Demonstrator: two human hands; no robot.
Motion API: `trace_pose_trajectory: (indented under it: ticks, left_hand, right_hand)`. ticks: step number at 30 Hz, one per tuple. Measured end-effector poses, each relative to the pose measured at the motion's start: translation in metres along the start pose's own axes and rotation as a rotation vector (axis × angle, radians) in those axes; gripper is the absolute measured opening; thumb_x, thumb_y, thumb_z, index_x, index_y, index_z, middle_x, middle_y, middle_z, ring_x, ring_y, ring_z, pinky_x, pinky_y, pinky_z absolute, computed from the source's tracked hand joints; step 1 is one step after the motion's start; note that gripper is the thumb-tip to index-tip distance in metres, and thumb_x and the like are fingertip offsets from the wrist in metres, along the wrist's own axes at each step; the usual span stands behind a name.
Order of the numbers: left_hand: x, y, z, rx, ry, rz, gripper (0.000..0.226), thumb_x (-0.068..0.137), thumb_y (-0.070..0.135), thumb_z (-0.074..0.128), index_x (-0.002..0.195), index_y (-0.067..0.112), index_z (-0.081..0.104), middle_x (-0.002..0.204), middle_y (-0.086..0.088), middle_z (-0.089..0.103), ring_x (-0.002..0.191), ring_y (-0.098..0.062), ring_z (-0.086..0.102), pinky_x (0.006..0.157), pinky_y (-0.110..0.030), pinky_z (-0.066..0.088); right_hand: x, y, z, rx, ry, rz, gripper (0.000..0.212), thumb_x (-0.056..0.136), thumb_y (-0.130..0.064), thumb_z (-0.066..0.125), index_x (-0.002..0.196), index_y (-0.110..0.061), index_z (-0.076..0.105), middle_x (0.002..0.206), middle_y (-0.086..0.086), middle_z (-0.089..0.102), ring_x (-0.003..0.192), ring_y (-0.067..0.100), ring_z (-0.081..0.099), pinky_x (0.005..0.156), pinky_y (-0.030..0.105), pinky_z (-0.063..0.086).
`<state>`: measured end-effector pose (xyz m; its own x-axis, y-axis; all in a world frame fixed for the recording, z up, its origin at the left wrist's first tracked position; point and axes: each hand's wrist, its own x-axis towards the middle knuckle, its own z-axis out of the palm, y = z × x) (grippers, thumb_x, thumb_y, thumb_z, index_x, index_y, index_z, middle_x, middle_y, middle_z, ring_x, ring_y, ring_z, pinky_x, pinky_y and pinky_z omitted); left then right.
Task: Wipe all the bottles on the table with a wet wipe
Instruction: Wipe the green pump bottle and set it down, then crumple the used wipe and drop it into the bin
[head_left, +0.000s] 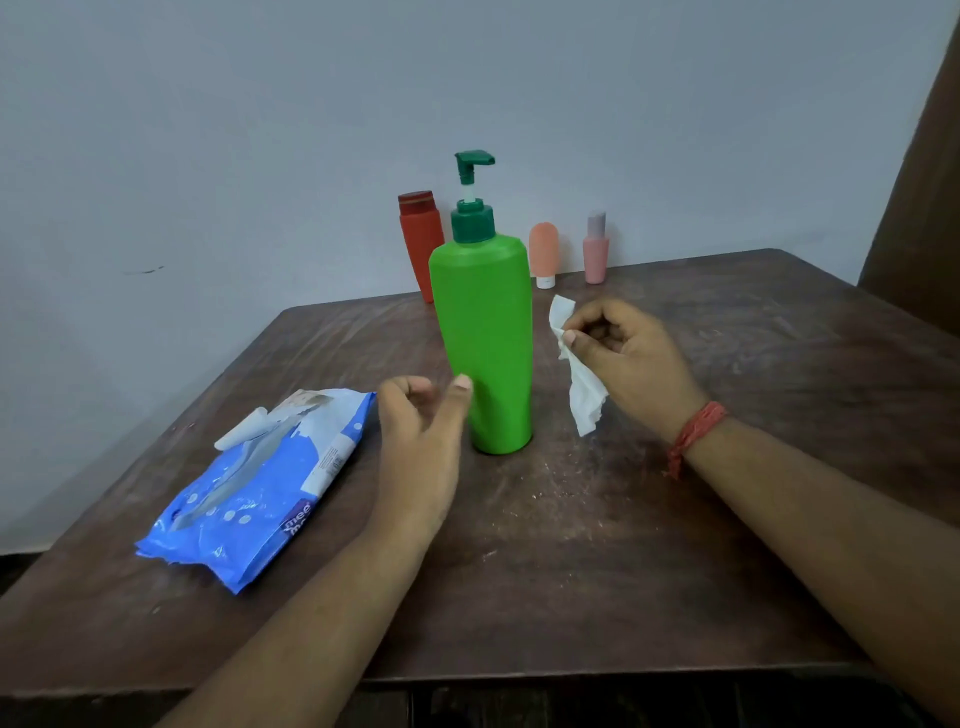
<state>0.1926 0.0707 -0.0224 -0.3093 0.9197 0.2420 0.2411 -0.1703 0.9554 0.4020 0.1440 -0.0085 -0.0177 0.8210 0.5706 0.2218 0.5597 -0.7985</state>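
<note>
A tall green pump bottle (485, 332) stands upright in the middle of the brown table (597, 545). My left hand (421, 441) is just left of its lower part, fingers loosely curled, thumb tip touching the bottle's side. My right hand (628, 358) is right of the bottle and pinches a crumpled white wet wipe (584, 384) that hangs down from the fingers. At the table's far edge stand a red bottle (420, 239), partly hidden behind the green one, a small peach tube (544, 254) and a small pink bottle (596, 249).
A blue pack of wet wipes (260, 488) lies on the table's left side with its flap open. A grey wall rises behind the table. A brown panel (919, 208) stands at the right edge.
</note>
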Motion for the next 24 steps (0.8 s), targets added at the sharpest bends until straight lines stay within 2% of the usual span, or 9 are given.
trace_pose_trajectory:
  ticks: [1,4,6,10,16,18,22,24]
  left_hand:
    - [-0.007,0.001,0.002,0.104,0.02,-0.003,0.045,0.086,0.048,0.071,0.109,0.02,0.046,0.116,-0.007,0.054,0.097,-0.012,0.054,0.085,-0.019,0.044]
    - [-0.017,-0.003,0.012,0.384,0.071,0.043,0.06,0.076,0.05,0.079,0.109,0.023,0.037,0.117,0.0,0.044,0.108,-0.02,0.053,0.099,-0.042,0.044]
    - [-0.02,0.0,0.021,0.526,0.073,0.029,0.063,0.074,0.052,0.078,0.109,0.024,0.033,0.117,0.001,0.042,0.11,-0.024,0.054,0.103,-0.05,0.04]
    - [-0.019,0.006,0.043,0.61,0.092,0.032,0.065,0.076,0.049,0.078,0.117,0.013,0.041,0.116,-0.002,0.044,0.113,-0.029,0.054,0.103,-0.053,0.04]
    - [0.001,0.011,0.086,0.651,0.065,0.085,0.065,0.079,0.049,0.076,0.117,0.011,0.04,0.115,-0.003,0.053,0.114,-0.029,0.055,0.099,-0.053,0.042]
    - [0.015,0.012,0.102,0.659,0.046,0.09,0.067,0.077,0.051,0.076,0.117,0.011,0.04,0.116,-0.004,0.055,0.114,-0.03,0.056,0.098,-0.052,0.042]
    - [0.044,0.018,0.138,0.665,0.015,0.1,0.07,0.077,0.049,0.077,0.119,0.007,0.039,0.123,-0.009,0.057,0.118,-0.034,0.056,0.098,-0.052,0.043]
    - [0.058,0.018,0.159,0.668,-0.003,0.115,0.07,0.078,0.048,0.076,0.121,0.007,0.039,0.125,-0.009,0.057,0.119,-0.034,0.056,0.097,-0.05,0.043]
  right_hand:
    - [0.001,0.002,-0.001,-0.02,0.0,0.001,0.003,0.083,-0.03,0.066,0.084,-0.027,0.066,0.089,0.003,0.069,0.086,0.029,0.065,0.081,0.041,0.055]
    - [0.003,0.004,-0.004,-0.078,-0.013,-0.012,0.004,0.087,-0.02,0.066,0.084,-0.022,0.065,0.086,0.0,0.07,0.083,0.021,0.067,0.079,0.035,0.055]
    - [0.002,0.004,-0.008,-0.107,-0.01,-0.003,0.006,0.089,-0.013,0.067,0.085,-0.018,0.065,0.084,0.0,0.069,0.079,0.017,0.066,0.076,0.03,0.052]
    - [0.001,0.004,-0.015,-0.167,0.029,0.011,0.004,0.088,-0.012,0.067,0.085,-0.013,0.066,0.082,-0.002,0.068,0.075,0.011,0.062,0.07,0.019,0.047]
    - [0.011,0.014,-0.03,-0.224,0.055,0.014,0.011,0.089,-0.015,0.066,0.081,-0.022,0.063,0.077,-0.013,0.062,0.069,-0.002,0.056,0.065,0.012,0.041]
    - [0.016,0.021,-0.042,-0.258,0.104,0.047,0.01,0.089,-0.017,0.065,0.081,-0.023,0.062,0.079,-0.012,0.061,0.071,-0.001,0.056,0.063,0.013,0.04]
    - [0.028,0.039,-0.078,-0.336,0.278,0.125,0.005,0.089,-0.018,0.062,0.087,-0.02,0.066,0.085,-0.007,0.065,0.077,0.005,0.059,0.059,0.003,0.036]
    - [0.035,0.05,-0.093,-0.361,0.325,0.142,0.006,0.089,-0.017,0.061,0.087,-0.019,0.066,0.087,-0.006,0.067,0.081,0.008,0.061,0.061,0.006,0.038]
